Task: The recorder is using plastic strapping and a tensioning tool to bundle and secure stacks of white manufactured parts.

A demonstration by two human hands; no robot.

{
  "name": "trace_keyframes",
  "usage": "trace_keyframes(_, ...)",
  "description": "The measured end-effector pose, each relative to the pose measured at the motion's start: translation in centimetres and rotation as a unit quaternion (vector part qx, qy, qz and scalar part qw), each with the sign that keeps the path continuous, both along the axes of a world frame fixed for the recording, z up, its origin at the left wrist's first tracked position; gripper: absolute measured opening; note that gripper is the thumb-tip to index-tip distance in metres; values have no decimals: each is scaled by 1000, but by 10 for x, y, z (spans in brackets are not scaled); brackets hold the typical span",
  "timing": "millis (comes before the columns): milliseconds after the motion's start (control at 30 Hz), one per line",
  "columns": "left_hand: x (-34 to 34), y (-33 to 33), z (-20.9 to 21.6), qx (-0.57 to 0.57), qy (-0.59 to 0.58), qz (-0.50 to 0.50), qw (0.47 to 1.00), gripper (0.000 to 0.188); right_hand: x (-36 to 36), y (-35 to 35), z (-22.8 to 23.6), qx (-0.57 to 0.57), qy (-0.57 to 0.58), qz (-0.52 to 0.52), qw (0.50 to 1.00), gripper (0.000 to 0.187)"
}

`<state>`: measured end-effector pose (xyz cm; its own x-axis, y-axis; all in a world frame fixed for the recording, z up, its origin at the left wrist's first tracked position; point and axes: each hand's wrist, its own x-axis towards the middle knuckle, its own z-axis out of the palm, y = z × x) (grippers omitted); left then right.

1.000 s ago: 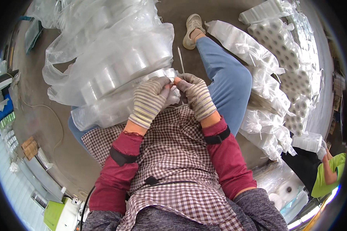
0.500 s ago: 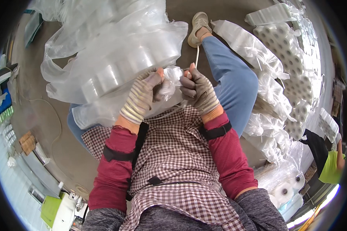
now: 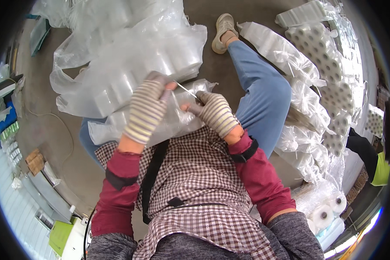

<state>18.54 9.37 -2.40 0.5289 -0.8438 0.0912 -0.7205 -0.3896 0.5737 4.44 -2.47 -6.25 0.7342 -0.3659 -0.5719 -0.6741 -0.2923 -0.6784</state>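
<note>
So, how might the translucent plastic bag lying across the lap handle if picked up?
The translucent plastic bag would probably flop at its left end, where the film looks thin and loose. Its shiny highlights suggest a slick surface, so it might slip against the striped fabric gloves.

Floor gap (image 3: 220, 69) fwd of R hand (image 3: 214, 112), bags (image 3: 156, 58) blocking L, leg (image 3: 261, 89) R.

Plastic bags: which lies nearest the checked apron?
The bag under both left hand and right hand, bordering the apron; the large bag lies beyond, knotted bags to the right.
</note>
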Motion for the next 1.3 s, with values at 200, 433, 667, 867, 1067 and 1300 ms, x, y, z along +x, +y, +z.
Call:
trace_keyframes(200, -15, -31, -8, -90, 27, 35, 995, 7, -8, -6, -9, 78, -59, -50, 994, 55)
trace_keyframes(433, -28, -43, -6, -132, 26, 70, 988, 8, -6, -10, -3, 49, -74, 20, 996, 42)
trace_keyframes(667, -71, -33, -19, -150, 181, 92, 968, 19, -15, 36, -69, 150, -190, -334, 911, 28)
trace_keyframes(867, -47, -30, -16, 14, 120, -122, 985, 16, -19, 14, -10, 369, -112, -542, 747, 22)
trace_keyframes(1067, -45, -38, -9, 105, 445, 58, 888, 12, -16, 0, -1, 422, -89, -571, 699, 25)
trace_keyframes(1300, -43, -35, -7, 33, 568, 219, 792, 13, -17, -3, -1, 414, -110, -560, 709, 17)
